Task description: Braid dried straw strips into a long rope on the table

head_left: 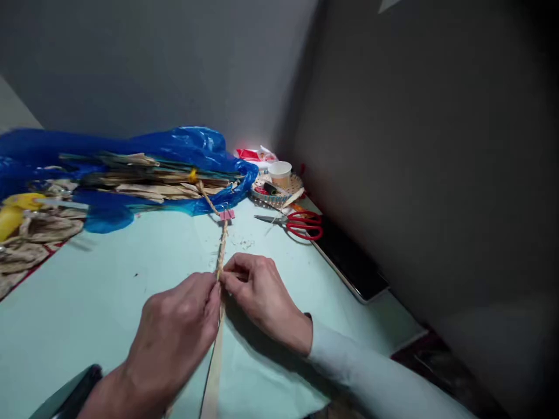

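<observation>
A narrow braided cord [222, 247] of pale, flat fibre runs toward me from a pink clip [226, 215] on the table. My left hand [181, 326] is closed on the braid from the left, thumb and fingers pressed together. From the right, my right hand [262, 291] pinches the same spot, with a bit of strand between its fingers. Below the hands a loose flat strip [213, 372] hangs toward the front edge. The fingertips of both hands nearly touch, and the braid's end is partly hidden between them.
Behind lies a blue plastic bag [174, 139] with dried strips [152, 189]. Red-handled scissors [303, 224] and a dark tablet [349, 256] lie right, near a basket [271, 201] holding a paper cup [280, 170]. A yellow tool [15, 215] rests on patterned cloth [39, 250] at left.
</observation>
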Tool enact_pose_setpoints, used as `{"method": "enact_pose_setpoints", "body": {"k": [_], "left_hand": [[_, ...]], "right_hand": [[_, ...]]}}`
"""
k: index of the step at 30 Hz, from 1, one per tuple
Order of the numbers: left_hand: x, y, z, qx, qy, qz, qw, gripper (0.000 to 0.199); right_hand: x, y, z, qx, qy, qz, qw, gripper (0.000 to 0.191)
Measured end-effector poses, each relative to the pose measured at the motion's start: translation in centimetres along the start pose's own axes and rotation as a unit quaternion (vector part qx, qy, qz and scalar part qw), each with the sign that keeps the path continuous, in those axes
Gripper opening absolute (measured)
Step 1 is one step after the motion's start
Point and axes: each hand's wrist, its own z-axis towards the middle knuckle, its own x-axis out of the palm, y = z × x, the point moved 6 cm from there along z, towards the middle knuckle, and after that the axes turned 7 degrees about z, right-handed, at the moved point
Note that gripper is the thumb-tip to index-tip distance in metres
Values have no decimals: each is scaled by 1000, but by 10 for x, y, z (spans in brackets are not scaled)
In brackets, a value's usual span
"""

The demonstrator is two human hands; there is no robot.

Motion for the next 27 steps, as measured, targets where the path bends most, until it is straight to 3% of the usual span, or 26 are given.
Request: {"method": "enact_pose_setpoints", "body": {"k": [7, 12, 14, 16, 18, 19, 21, 24, 25, 27], "left_hand": [[0, -23, -7, 95, -46, 126, 986, 30], [-8, -28, -11, 114, -49, 51, 991, 30], [-10, -12, -8, 62, -25, -49, 997, 26], [-3, 15, -3, -62, 30, -165, 984, 23], [12, 41, -1, -211, 102, -272, 933, 22], [22, 47, -1, -256, 145, -342, 892, 21], [40, 42, 1, -287, 228, -490, 791, 21], [54, 25, 1, -312, 283, -629, 654, 22], [57, 22, 0, -327, 289, -647, 625, 23], [60, 20, -3, -360, 289, -653, 600, 28]], "right_hand": [[2, -9, -3, 69, 48, 193, 978, 13], [2, -18, -3, 118, 58, 293, 947, 15], [2, -18, -3, 127, 63, 307, 941, 17], [2, -18, -3, 138, 70, 321, 934, 21], [3, -17, -3, 147, 77, 345, 924, 25], [3, -16, -3, 149, 80, 359, 918, 28], [3, -14, -3, 154, 83, 372, 912, 30], [0, -14, -3, 165, 75, 334, 925, 28], [-1, -14, -3, 166, 78, 313, 932, 27], [-1, -15, -3, 154, 89, 281, 943, 26]]}}
